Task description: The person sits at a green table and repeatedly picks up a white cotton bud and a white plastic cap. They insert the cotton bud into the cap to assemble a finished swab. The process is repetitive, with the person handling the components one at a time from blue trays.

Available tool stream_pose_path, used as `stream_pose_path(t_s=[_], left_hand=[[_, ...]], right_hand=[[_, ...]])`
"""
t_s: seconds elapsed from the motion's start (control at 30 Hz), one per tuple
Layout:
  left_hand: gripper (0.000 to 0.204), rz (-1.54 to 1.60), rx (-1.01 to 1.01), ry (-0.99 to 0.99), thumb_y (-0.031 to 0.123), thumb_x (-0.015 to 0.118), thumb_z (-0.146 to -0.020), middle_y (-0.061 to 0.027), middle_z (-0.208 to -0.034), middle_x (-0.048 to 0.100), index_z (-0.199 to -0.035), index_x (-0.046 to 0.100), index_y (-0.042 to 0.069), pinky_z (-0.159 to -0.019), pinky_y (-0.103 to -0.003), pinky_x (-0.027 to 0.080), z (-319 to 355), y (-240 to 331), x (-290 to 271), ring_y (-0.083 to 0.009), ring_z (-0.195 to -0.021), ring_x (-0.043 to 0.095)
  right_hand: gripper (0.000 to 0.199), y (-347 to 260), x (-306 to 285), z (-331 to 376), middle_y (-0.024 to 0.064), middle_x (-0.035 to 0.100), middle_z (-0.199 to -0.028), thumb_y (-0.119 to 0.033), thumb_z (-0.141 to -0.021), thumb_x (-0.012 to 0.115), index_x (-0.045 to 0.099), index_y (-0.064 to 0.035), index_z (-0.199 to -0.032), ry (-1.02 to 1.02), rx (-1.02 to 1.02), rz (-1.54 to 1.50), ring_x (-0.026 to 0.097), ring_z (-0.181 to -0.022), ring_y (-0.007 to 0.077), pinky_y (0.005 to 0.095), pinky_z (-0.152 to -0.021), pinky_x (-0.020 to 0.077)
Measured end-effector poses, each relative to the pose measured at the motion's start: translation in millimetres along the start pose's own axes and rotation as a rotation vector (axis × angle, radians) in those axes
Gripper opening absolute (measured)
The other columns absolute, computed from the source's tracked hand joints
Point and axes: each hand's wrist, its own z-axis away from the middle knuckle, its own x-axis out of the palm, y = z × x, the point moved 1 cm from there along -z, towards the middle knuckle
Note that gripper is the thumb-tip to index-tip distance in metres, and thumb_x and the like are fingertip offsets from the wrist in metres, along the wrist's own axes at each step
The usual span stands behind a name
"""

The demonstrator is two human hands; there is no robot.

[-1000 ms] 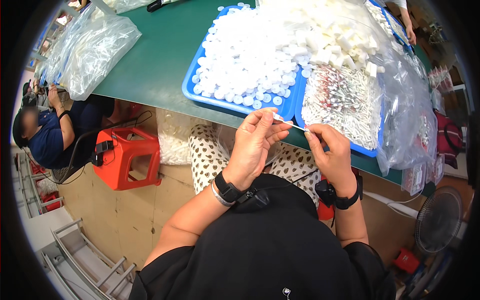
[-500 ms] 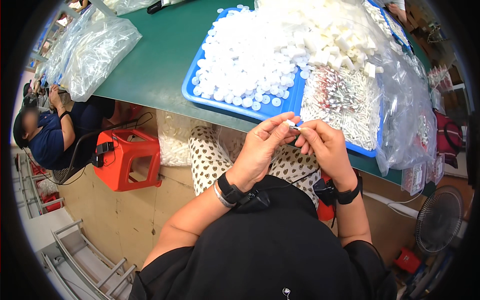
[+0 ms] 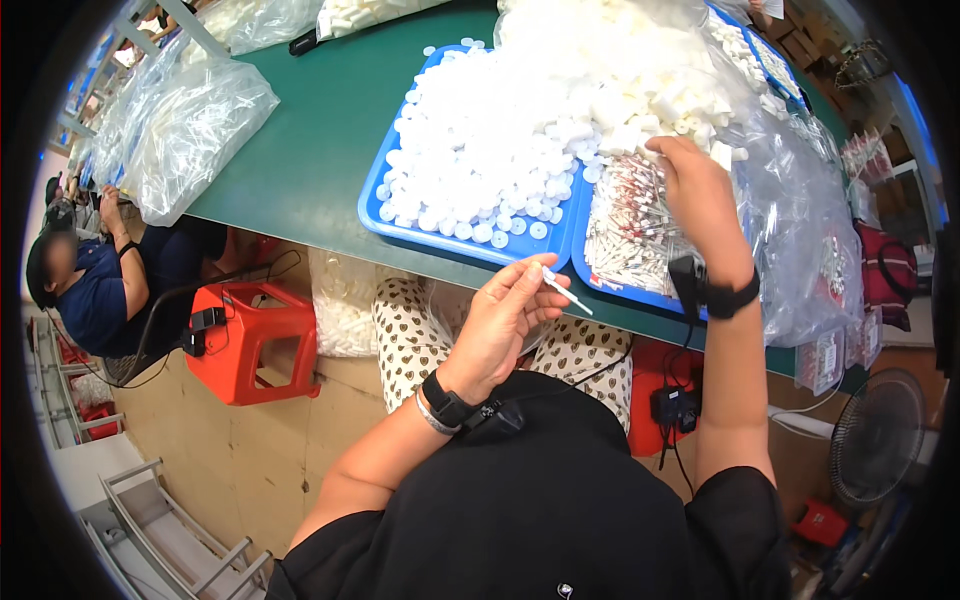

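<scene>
My left hand (image 3: 500,325) is closed at the table's front edge, pinching a thin white stick (image 3: 568,292) with a small white piece at its upper end. The stick slants down to the right, its lower end free. My right hand (image 3: 697,190) reaches over the small-parts side of the blue tray (image 3: 440,238). Its visible fingers are bent and apart, beside the cream foam blocks (image 3: 655,125); the other fingers are hidden behind the hand. Under and beside it lie many thin white sticks (image 3: 625,245), some with reddish-brown parts. Translucent white discs (image 3: 480,160) fill the tray's left side.
Clear plastic bags (image 3: 800,240) lie right of the tray, and another bag (image 3: 205,130) lies on the green table (image 3: 310,130) at the left. A red stool (image 3: 250,340) and a seated person (image 3: 95,285) are at left; a fan (image 3: 878,435) stands at right.
My right hand has left my left hand and moved up and right over the tray. My left hand has moved slightly down and left, still pinching the small white piece, and its stick now shows.
</scene>
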Motion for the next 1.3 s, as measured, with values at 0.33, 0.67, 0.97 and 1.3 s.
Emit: stream_pose_path(t_s=[0.33,0.67,0.97,1.3], left_hand=[[0.039,0.044,-0.031,-0.029,0.027,0.054,-0.103,-0.0099,-0.106,0.067,-0.13,0.053,-0.002,-0.085,-0.028,0.053,1.9,0.3,-2.9,-0.0127,-0.089,0.064],[0.036,-0.153,0.203,-0.179,0.028,0.049,-0.105,-0.0131,-0.122,0.064,-0.126,0.058,0.001,-0.087,-0.029,0.051,2.2,16.4,18.2,-0.0171,-0.105,0.063],[0.023,-0.478,0.355,-0.177,0.017,0.057,-0.101,-0.0062,-0.101,0.065,-0.114,0.064,0.0,-0.082,-0.028,0.051,7.5,7.1,17.6,-0.0134,-0.095,0.062],[0.018,-0.895,0.566,-0.256,0.008,0.063,-0.095,-0.0111,-0.101,0.068,-0.111,0.066,-0.001,-0.078,-0.03,0.052,10.7,12.8,15.3,-0.019,-0.09,0.065]], right_hand=[[0.017,55.6,24.7,-13.2,0.0186,0.063,-0.1,-0.004,-0.087,0.051,0.062,-0.0034,-0.1,-0.16,-0.01,0.125,0.063,-0.089,0.0385,0.0486,-0.076,0.0498],[0.026,-50.9,-36.9,59.5,0.005,0.063,-0.084,-0.008,-0.098,0.056,0.06,0.0028,-0.122,-0.315,0.25,-0.718,0.056,-0.068,0.0101,0.0253,-0.063,0.0473],[0.03,-81.4,-11.6,107.8,0.0046,0.062,-0.091,-0.02,-0.105,0.047,0.054,0.0004,-0.125,-0.579,0.687,-1.649,0.047,-0.059,0.0026,0.018,-0.054,0.0416],[0.018,-85.7,-12.0,117.6,0.001,0.057,-0.076,-0.014,-0.104,0.05,0.055,-0.0027,-0.116,-0.556,0.599,-1.341,0.041,-0.055,0.003,0.0201,-0.051,0.0342]])
